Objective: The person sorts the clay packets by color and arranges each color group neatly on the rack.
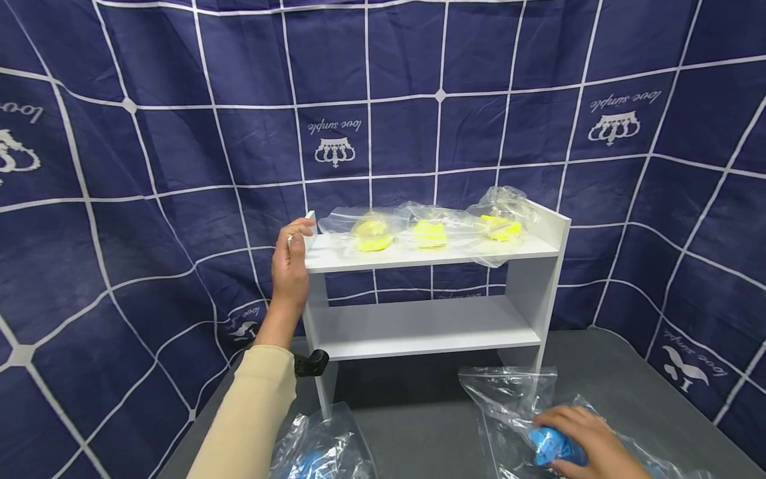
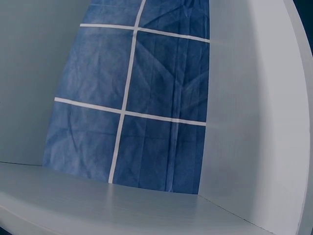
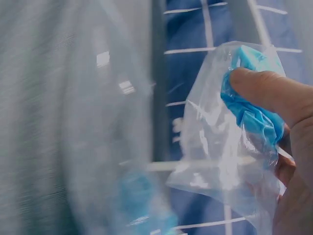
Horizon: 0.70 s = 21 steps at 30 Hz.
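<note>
"While the left hand [image 1: 291,269] grips the white shelf [image 1: 431,326] at its upper left end, where do we log the blue bundle [image 1: 549,444]?"

"Low right, before the shelf. We have the right hand [image 1: 589,444] closed on it, thumb pressed to its face; that hand is clearly nearer."

"Long axis?"

"Crumpled; we can't fix one. Clear bag [image 3: 200,134] spreads left of the grip, by the right wrist view."

"Key relation?"

"We judge height: yellow bundles [image 1: 431,235] lie up and left, on the top board [image 1: 326,258]."
</note>
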Available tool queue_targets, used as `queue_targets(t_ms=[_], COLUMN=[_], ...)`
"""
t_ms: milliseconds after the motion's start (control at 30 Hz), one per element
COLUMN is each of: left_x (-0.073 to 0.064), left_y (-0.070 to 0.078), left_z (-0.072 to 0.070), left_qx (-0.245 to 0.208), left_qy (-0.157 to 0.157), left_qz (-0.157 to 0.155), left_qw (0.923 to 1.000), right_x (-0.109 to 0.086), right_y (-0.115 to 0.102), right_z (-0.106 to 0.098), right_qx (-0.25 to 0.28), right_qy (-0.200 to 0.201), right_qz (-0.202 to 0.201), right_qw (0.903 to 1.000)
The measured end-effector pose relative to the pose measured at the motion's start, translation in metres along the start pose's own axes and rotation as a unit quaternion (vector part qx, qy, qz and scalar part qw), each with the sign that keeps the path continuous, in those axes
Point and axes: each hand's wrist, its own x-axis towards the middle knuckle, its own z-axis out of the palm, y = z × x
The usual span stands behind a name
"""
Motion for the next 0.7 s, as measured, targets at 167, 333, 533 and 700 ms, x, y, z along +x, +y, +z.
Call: queue_targets(t_ms=[167, 333, 533, 700], left_x=[0.000, 0.001, 0.000, -0.001], left_y=[0.000, 0.000, 0.019, 0.035], left_z=[-0.002, -0.001, 0.002, 0.002], left_qx=[0.009, 0.007, 0.012, 0.014], left_qy=[0.002, -0.001, -0.002, -0.008], left_qz=[0.002, 0.002, -0.014, -0.022], left_qw=[1.0000, 1.0000, 0.9998, 0.9996], right_x=[0.032, 0.061, 0.098, 0.128], right_y=[-0.017, -0.035, -0.047, -0.048], right_z=[-0.027, -0.051, -0.067, -0.071], right_qx=[0.031, 0.055, 0.074, 0.109], right_qy=[0.015, 0.017, 0.019, 0.026], right_qz=[-0.002, 0.010, 0.036, 0.057], right_qw=[0.9994, 0.9983, 0.9964, 0.9921])
